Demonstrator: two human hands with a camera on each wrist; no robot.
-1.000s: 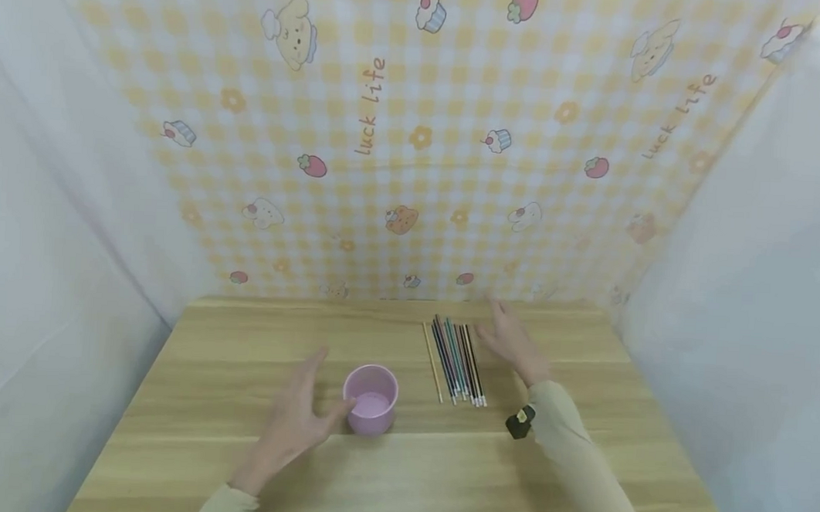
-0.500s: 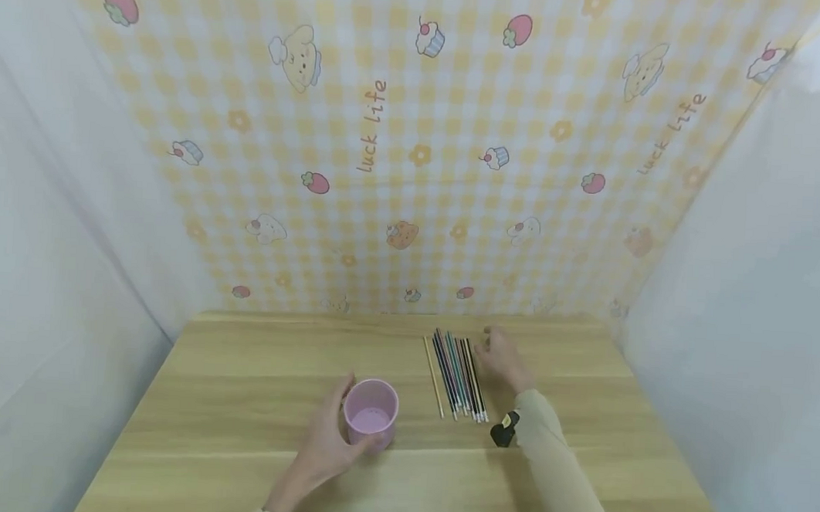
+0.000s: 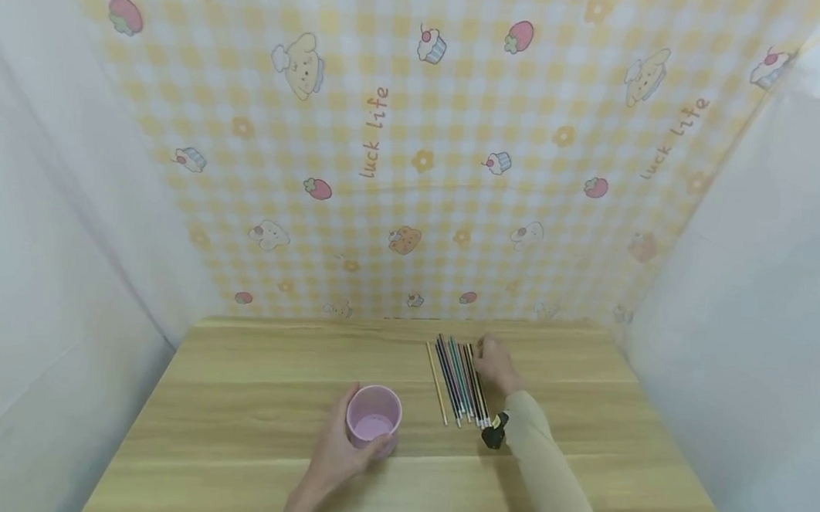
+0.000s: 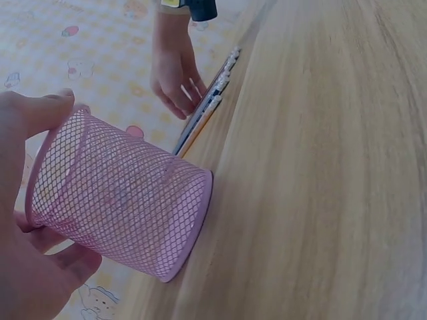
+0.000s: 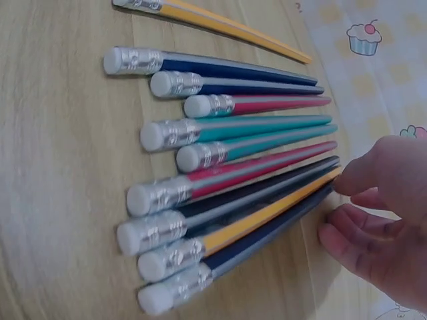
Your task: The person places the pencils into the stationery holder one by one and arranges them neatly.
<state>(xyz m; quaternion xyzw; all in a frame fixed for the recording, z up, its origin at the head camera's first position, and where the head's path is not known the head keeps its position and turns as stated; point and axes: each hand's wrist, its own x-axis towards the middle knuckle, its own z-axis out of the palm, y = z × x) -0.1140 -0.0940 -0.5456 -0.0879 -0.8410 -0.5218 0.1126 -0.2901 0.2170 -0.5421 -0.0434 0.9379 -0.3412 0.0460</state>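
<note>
Okay, your left hand [image 3: 340, 446] wraps the pink mesh pencil cup [image 4: 127, 197] near its top, probably to steady it; cup seems upright on the table [image 3: 235, 401], left of the pencils [image 3: 460, 382] and farther from the far edge. Your right hand [image 3: 496, 365] curls at the pencil tips; can't tell if it pinches one. Neighbours lie tight, likely why you come in from the table's right edge. One yellow pencil [image 3: 436, 383] lies apart, left. Black wrist camera [image 3: 494, 430] crowds the erasers [image 5: 153, 137]; checked backdrop [image 3: 416, 133] blocks beyond the far edge.
</note>
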